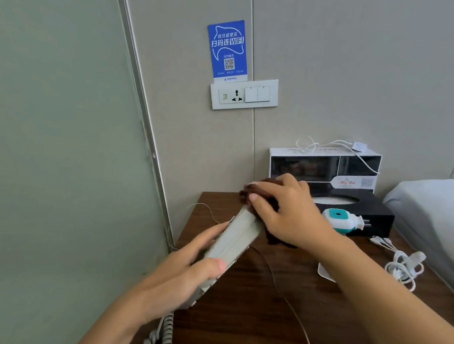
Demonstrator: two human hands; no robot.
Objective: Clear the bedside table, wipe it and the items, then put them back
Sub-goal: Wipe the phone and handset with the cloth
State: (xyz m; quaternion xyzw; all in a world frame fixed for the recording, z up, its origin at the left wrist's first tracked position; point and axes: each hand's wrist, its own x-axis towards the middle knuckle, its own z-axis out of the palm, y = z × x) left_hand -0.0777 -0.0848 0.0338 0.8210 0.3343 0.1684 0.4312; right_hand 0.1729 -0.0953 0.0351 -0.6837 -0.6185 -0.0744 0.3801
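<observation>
My left hand grips a grey-white telephone tilted up over the dark wooden bedside table. Its coiled cord hangs down at the table's front left. My right hand holds a dark brown cloth pressed against the telephone's upper end. A thin wire runs across the tabletop. Part of the cloth shows under my right wrist.
A black tissue box stands at the back, with a white-and-teal plug-in device in front and a white display box behind. White charging cables lie at right. The bed borders the right; a wall socket panel is above.
</observation>
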